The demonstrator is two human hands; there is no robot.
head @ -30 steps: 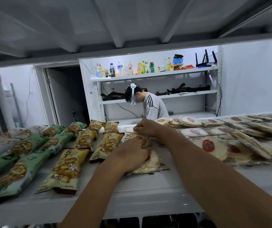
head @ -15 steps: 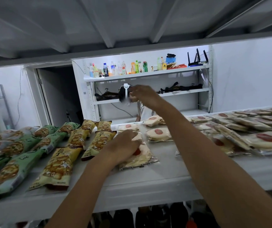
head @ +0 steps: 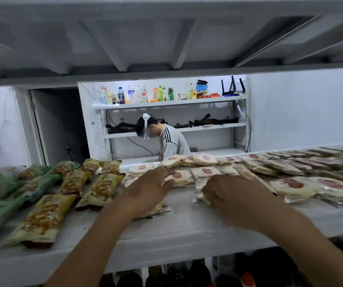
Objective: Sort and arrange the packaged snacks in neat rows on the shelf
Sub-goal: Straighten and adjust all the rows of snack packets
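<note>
the shelf (head: 187, 230) is carrying everything. green packets (head: 31, 187) are lying in slanted rows at its left end. yellow packets (head: 102, 189) are sitting just beside them toward the middle. clear cake packets (head: 290, 185), round and pale with red labels, are spreading across the right half and overlapping one another.

your left grip (head: 145, 190) is lying flat on a near packet (head: 156, 211) of cakes at the middle of the shelf. its fingers are straight and apart, pressing down, and only the packet's front edge is showing under the palm. the fingertips are reaching a second packet (head: 184, 178) just behind it and seem to be touching it.

your right grip (head: 228, 192) is sitting to the right, fingers curled down and clamping a loose packet (head: 200, 187) against the shelf. that packet's left end is sticking out past the fingertips, and the rest is hiding under the hand. the two grips are lying near each other but apart, with bare shelf between them.

behind the shelf a white rack (head: 166, 103) is holding bottles (head: 143, 95) on its top tier. a person (head: 172, 141) wearing a headset is bending in front of it. under the shelf, dark bottles (head: 199, 274) are standing on a lower level.
</note>
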